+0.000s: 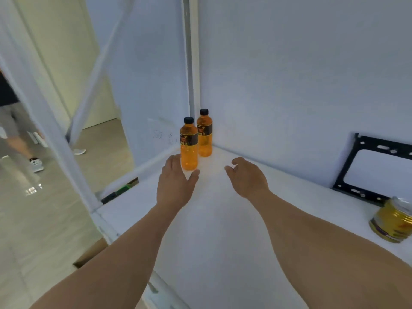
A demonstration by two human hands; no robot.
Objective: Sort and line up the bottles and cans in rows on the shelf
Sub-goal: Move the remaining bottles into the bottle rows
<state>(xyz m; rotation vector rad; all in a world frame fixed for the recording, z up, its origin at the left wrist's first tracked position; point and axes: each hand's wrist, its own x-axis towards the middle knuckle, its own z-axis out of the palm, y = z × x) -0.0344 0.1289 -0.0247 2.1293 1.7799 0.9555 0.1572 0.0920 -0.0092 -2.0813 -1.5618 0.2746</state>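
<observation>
You have two orange bottles standing upright in the back corner of the white shelf [223, 219], just above the middle of the frame: the rear bottle [204, 136] sits tight in the corner and the front bottle [189, 147] stands just beside it, a little nearer you and to the left, so a short row is started there. Your left hand [175, 186] lies at the base of the front bottle with straight, spread fingers and the thumb reaching under it; it touches or nearly touches the bottle but does not grasp it. Your right hand [248, 177] hovers apart to the right, fingers loosely curled and holding nothing. This reads as the moment of setting or nudging the front bottle into line. A gold can [391, 221] stands at the right edge of the frame, well apart from the bottles, below a black metal bracket [376, 172] against the wall. The next move likely calls for your right hand to reach across for that can and start a separate row, keeping clear of the bottles.
</observation>
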